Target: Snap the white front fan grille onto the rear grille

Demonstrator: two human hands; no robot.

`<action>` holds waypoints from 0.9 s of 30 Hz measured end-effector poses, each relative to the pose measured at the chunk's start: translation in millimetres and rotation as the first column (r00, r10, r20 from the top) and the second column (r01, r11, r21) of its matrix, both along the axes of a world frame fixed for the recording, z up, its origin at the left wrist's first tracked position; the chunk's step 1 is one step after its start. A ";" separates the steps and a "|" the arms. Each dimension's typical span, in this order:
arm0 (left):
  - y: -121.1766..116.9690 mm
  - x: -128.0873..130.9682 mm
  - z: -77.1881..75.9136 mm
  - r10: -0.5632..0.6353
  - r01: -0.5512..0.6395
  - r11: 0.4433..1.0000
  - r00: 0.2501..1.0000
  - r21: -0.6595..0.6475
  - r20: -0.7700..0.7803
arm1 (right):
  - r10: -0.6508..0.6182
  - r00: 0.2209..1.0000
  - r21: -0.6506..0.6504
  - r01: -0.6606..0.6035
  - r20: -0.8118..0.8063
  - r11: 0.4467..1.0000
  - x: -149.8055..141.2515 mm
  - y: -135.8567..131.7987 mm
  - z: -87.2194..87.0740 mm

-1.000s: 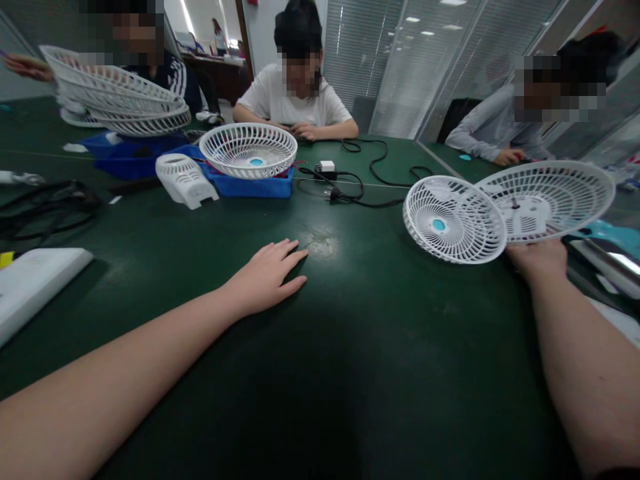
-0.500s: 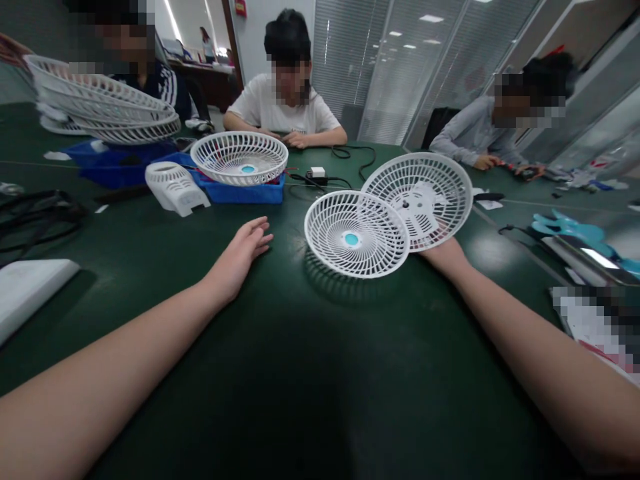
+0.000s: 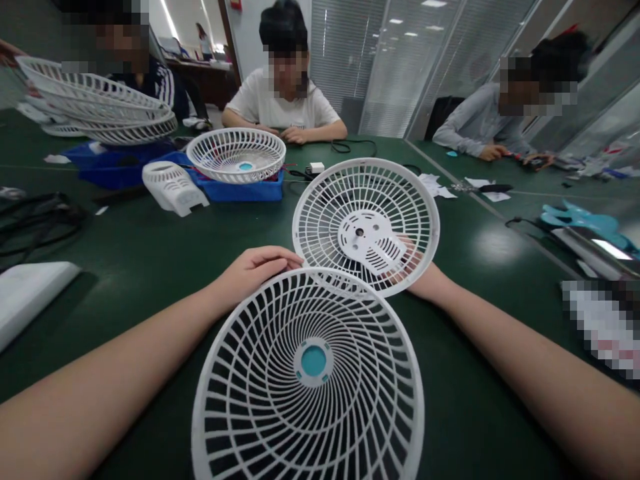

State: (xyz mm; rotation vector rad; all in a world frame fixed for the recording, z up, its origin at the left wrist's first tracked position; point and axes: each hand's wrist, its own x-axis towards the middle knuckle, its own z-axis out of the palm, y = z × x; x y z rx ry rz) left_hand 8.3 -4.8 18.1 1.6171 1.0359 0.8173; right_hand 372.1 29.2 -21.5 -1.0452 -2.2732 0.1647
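A round white fan grille (image 3: 314, 417) with a light-blue centre disc lies close in front of me, overlapping the lower edge of a second fan grille. This rear fan grille (image 3: 360, 230) has a slotted motor mount at its middle and stands tilted toward me. My right hand (image 3: 417, 270) grips it at the lower right, its fingers partly hidden behind the bars. My left hand (image 3: 255, 270) has its fingers stretched out, with the tips at the left rim where the two grilles meet; whether they press on it I cannot tell.
Another grille (image 3: 237, 153) rests on a blue bin (image 3: 243, 190), beside a white plastic housing (image 3: 173, 187). Stacked grilles (image 3: 105, 100) stand far left. Black cables (image 3: 37, 220) and a white block (image 3: 30, 293) lie left; teal fan blades (image 3: 583, 223) right. Several people sit around the table.
The grille with the blue disc has come much closer to me. My right hand has brought the other grille left and nearer, and my left hand has moved right to its rim.
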 end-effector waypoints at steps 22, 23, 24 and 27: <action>-5.4 1.4 -3.0 -0.014 0.524 0.571 0.776 0.632 -0.631 | 0.317 0.943 0.204 -0.331 0.096 0.921 -14.4 -13.1 26.9; -6.9 1.7 -0.9 -0.013 0.543 0.549 0.766 0.635 -0.643 | 0.323 0.941 0.208 -0.338 0.103 0.918 -14.7 -12.9 27.7; -8.3 2.0 0.6 -0.011 0.555 0.535 0.759 0.637 -0.651 | 0.328 0.939 0.215 -0.343 0.103 0.915 -15.3 -13.2 28.8; -10.9 2.9 2.2 -0.004 0.567 0.520 0.749 0.638 -0.662 | 0.318 0.942 0.264 -0.335 0.107 0.904 -18.6 -15.9 31.3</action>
